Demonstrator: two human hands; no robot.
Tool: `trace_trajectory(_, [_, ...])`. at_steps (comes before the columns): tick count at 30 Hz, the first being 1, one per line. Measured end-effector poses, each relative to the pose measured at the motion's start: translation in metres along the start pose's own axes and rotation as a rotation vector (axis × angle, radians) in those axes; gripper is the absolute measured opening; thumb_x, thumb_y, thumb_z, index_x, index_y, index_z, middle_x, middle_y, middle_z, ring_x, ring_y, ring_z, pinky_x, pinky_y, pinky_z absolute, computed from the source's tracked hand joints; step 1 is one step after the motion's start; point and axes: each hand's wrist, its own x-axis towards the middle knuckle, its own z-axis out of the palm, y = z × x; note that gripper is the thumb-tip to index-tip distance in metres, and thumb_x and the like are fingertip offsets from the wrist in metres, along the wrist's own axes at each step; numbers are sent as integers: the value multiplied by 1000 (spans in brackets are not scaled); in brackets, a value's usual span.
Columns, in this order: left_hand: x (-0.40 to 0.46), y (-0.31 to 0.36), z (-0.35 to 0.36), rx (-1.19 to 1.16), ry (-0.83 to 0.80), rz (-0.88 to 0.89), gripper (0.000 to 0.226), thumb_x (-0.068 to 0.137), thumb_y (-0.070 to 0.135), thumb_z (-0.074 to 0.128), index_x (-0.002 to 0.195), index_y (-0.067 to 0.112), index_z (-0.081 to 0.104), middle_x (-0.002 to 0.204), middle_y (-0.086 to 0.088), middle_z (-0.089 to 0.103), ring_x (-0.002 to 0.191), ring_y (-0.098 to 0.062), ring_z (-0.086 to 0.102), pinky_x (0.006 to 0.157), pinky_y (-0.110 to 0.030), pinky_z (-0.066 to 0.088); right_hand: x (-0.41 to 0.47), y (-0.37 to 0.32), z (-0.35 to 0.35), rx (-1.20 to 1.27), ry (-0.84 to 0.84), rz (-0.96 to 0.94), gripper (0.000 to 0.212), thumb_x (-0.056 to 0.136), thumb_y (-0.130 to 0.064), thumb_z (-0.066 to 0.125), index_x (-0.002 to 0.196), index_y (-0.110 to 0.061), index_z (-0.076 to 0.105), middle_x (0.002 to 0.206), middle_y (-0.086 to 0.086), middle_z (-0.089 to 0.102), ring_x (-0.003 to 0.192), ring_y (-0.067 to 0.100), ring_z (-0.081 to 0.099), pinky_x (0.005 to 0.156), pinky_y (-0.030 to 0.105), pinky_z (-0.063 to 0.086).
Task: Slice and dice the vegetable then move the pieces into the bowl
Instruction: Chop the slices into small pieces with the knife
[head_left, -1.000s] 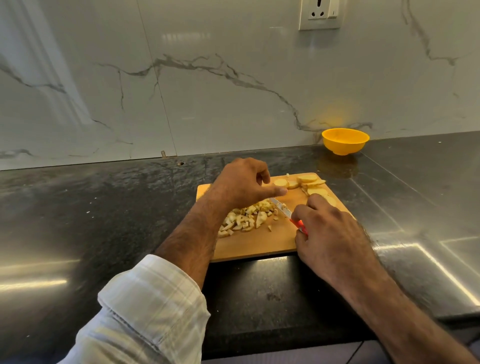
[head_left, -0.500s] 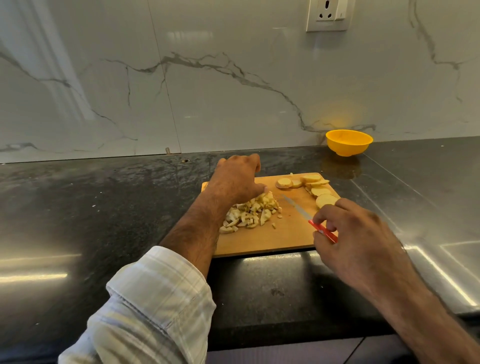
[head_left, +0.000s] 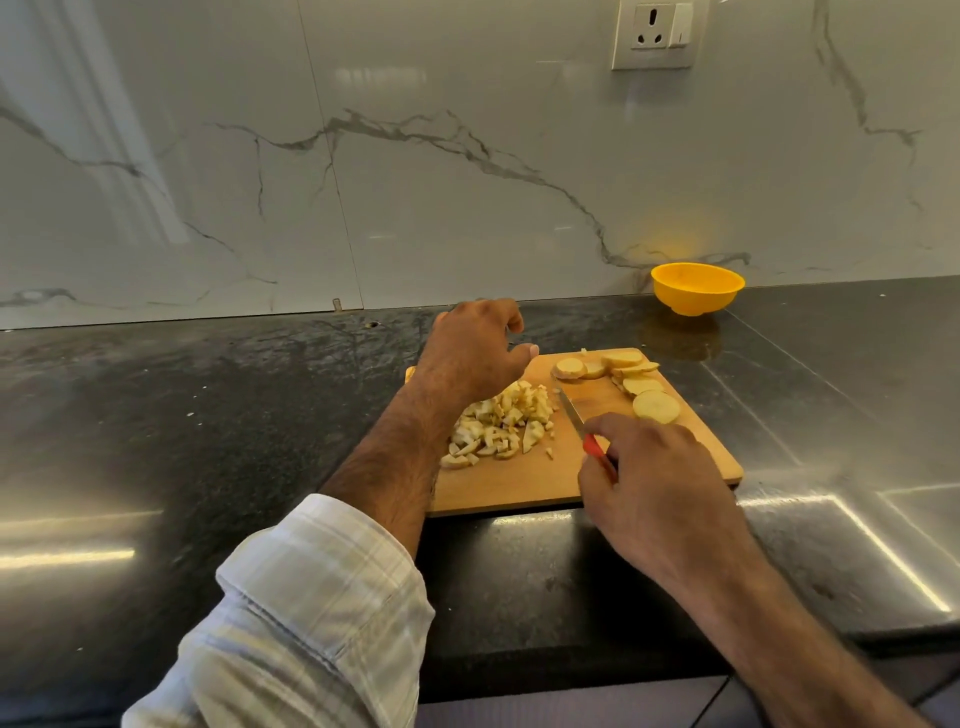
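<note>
A wooden cutting board (head_left: 519, 483) lies on a dark stone counter (head_left: 208, 415); on its left part sits a heap of diced pieces (head_left: 501, 426), pale and small, with a few strays just beside it; along the far right of the board lie several round slices (head_left: 631, 382), some overlapping, the nearest one lying flat close to the right hand; the right hand (head_left: 660, 488) grips a knife (head_left: 584, 431) by its red handle, fingers curled round it, the blade pointing away over the bare middle of the board, between the heap and the slices; the left hand (head_left: 475, 351) hangs above the far side of the heap, fingers loosely bent, thumb stretched towards the slices, holding nothing that shows; whether it touches the pieces beneath cannot be told; a checked sleeve (head_left: 311, 613) is rolled up on the left forearm; a yellow bowl (head_left: 697, 288) stands well apart from the board, at the back by the marble wall (head_left: 467, 182); a wall socket (head_left: 657, 34) sits above it.
</note>
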Motion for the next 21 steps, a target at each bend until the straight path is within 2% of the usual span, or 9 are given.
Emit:
trace_trajectory(2, [0, 1, 0, 0, 10, 0, 31, 95, 47, 70, 114, 22, 69, 83, 15, 52, 89, -15, 59, 94, -49, 56, -1, 3, -5, -43, -44, 1, 31, 101, -38, 57, 131, -31, 64, 108, -12, 65, 96, 8, 56, 77, 25, 49])
trace_trajectory(5, [0, 2, 2, 4, 15, -2, 30, 96, 46, 69, 114, 23, 69, 90, 11, 58, 93, -16, 61, 94, -49, 56, 6, 11, -13, 8, -102, 49, 32, 99, -38, 62, 130, -35, 65, 111, -11, 67, 97, 7, 60, 76, 26, 53])
trace_trajectory(7, [0, 6, 5, 4, 11, 11, 29, 96, 46, 67, 115, 24, 69, 98, 10, 64, 97, -15, 61, 96, -48, 55, 20, 21, -24, 94, -121, 70, 27, 96, -35, 69, 123, -36, 70, 100, -11, 69, 86, 6, 63, 66, 25, 51])
trace_trajectory(9, [-2, 11, 10, 37, -29, 26, 30, 98, 46, 65, 121, 26, 67, 109, 8, 66, 106, -15, 59, 102, -48, 50, 42, 32, -38, 153, -133, 77, 17, 93, -33, 75, 109, -33, 76, 88, -9, 70, 77, 9, 65, 63, 30, 54])
trace_trajectory(12, [-1, 20, 19, 101, -99, 32, 38, 100, 47, 63, 133, 29, 62, 133, 6, 63, 125, -18, 52, 111, -49, 41, 87, 50, -59, 219, -103, 63, 5, 90, -22, 79, 92, -27, 79, 76, 0, 73, 67, 20, 68, 55, 37, 56])
trace_trajectory(14, [2, 27, 25, 120, -145, 28, 43, 101, 46, 62, 141, 30, 57, 144, 5, 58, 134, -19, 48, 116, -50, 37, 116, 59, -67, 267, -77, 16, 4, 88, -16, 79, 86, -20, 79, 67, 1, 72, 60, 18, 67, 52, 38, 58])
trace_trajectory(17, [15, 44, 39, 158, -225, 32, 51, 103, 42, 63, 150, 30, 49, 152, 2, 53, 142, -21, 45, 120, -50, 34, 143, 73, -63, 333, -15, -53, 4, 86, -14, 80, 83, -17, 78, 58, -2, 68, 49, 7, 59, 56, 34, 53])
trace_trajectory(19, [19, 52, 47, 175, -271, 26, 54, 104, 40, 62, 154, 30, 45, 155, 0, 52, 144, -23, 44, 121, -51, 32, 147, 82, -52, 381, 41, -73, 6, 87, -14, 79, 82, -17, 77, 58, 0, 67, 49, 11, 60, 54, 37, 54])
trace_trajectory(21, [23, 55, 56, 194, -315, 12, 54, 106, 40, 60, 156, 31, 41, 155, -2, 52, 144, -25, 44, 122, -54, 31, 147, 91, -39, 355, 110, -84, 6, 85, -17, 79, 80, -20, 76, 61, -2, 69, 56, 16, 65, 57, 40, 58])
